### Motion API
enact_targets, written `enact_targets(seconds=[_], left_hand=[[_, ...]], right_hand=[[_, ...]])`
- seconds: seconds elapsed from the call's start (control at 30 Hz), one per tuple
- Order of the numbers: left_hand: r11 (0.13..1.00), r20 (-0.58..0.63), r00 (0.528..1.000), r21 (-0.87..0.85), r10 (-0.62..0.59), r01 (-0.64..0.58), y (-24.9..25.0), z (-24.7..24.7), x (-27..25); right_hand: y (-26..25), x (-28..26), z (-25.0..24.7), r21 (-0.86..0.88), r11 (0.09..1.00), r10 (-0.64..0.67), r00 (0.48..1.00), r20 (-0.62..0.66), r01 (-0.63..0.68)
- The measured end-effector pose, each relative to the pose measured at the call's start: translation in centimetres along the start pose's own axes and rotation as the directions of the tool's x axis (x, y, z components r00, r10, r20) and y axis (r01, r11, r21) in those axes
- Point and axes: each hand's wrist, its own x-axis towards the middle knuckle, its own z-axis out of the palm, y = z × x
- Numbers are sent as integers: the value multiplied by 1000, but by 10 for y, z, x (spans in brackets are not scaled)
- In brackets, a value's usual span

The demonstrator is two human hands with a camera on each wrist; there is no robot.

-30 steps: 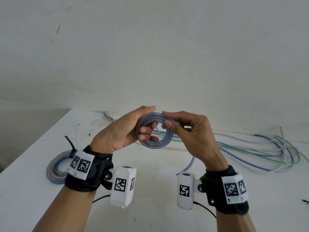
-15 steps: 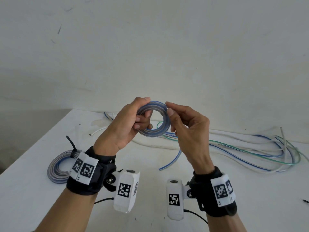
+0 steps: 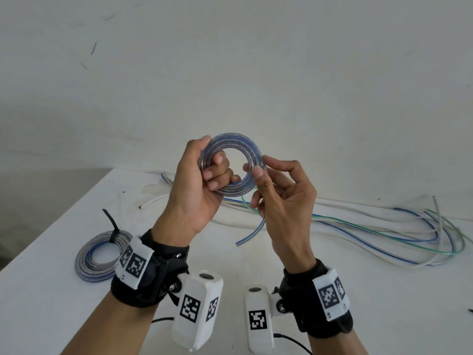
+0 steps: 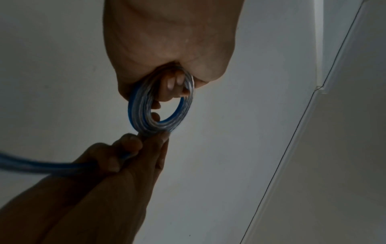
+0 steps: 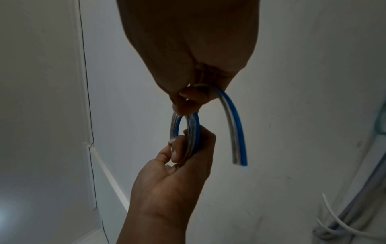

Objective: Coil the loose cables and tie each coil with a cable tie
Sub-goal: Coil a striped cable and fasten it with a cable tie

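Above the bench [image 3: 64,316], left hand [image 3: 198,183] grips the coil [image 3: 231,142] steady; right hand [image 3: 284,198] pinches its tail [image 3: 252,234] to finish winding.

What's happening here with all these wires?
A person is winding a clear, blue-striped cable into a small coil held up above the white table. The left hand grips one side of it; the right hand pinches the other, with a short loose end hanging down. One tied coil lies at the left; loose cables wait at the right.
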Motion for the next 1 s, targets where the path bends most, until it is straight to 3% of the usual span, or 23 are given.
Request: enact_targets(seconds=[0.1,0.2,0.4,0.53,0.7,0.83,1.0], left_hand=[[1000,-14,1000,-21,-10,10,-6,3,0],[995,33,998,86,-62,59,-2,2,1],[849,104,964,504,-244,161,1,-5,0],[789,117,948,589,-297,175,1,-9,0],[738,44,942,633,-334,232,-9,-7,1],[801,12,974,571,-227,179,-12,-5,2],[910,0,994,402,-108,99,-6,-3,3]], right_hand=[[-1,2,-2,6,1000,-20,999,-36,20],[-6,9,-14,6,998,-58,998,-21,58],[-16,17,-36,-148,985,-56,981,187,85],[-18,18,-44,-258,964,9,961,277,66],[-17,17,-46,-388,916,37,940,339,104],[-15,19,-45,-386,912,-14,949,313,141],[-13,21,-41,-299,941,-115,982,153,157]])
